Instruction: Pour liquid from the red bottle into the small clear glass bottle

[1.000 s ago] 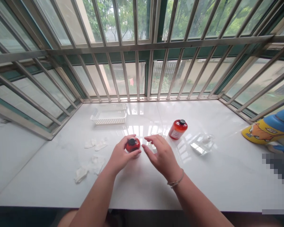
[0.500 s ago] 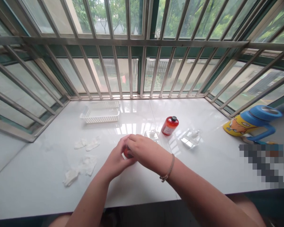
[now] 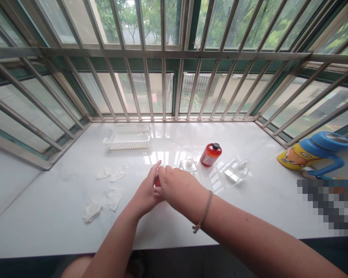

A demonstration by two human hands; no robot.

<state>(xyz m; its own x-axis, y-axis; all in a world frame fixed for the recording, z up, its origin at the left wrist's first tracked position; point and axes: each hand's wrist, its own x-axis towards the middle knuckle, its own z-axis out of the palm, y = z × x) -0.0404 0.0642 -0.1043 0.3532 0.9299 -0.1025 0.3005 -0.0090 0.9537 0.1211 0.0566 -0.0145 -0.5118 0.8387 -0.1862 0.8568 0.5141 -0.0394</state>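
Note:
My left hand [image 3: 149, 191] is wrapped round the left side of a small red bottle [image 3: 157, 182], thumb near its base. Most of that bottle is hidden; only a red patch shows between my hands. From the right, my right hand [image 3: 179, 189] curls over the bottle, its fingers closed at the top, where a cap would be out of sight. Just beyond my right hand stands a clear square glass container [image 3: 188, 165]. Farther right is a red bottle with a black cap [image 3: 210, 155], upright with a pale label.
Another clear glass container [image 3: 237, 172] lies right of the capped bottle. Crumpled white tissues [image 3: 111, 197] are spread at left. A white perforated basket [image 3: 127, 144] sits at the back. A blue and yellow flask [image 3: 310, 152] is at far right, and metal bars [image 3: 150, 55] enclose the counter.
My right hand has turned over the bottle, its wrist rolling, and now covers more of it. My left index finger has lifted and straightened. The whole view has shifted slightly.

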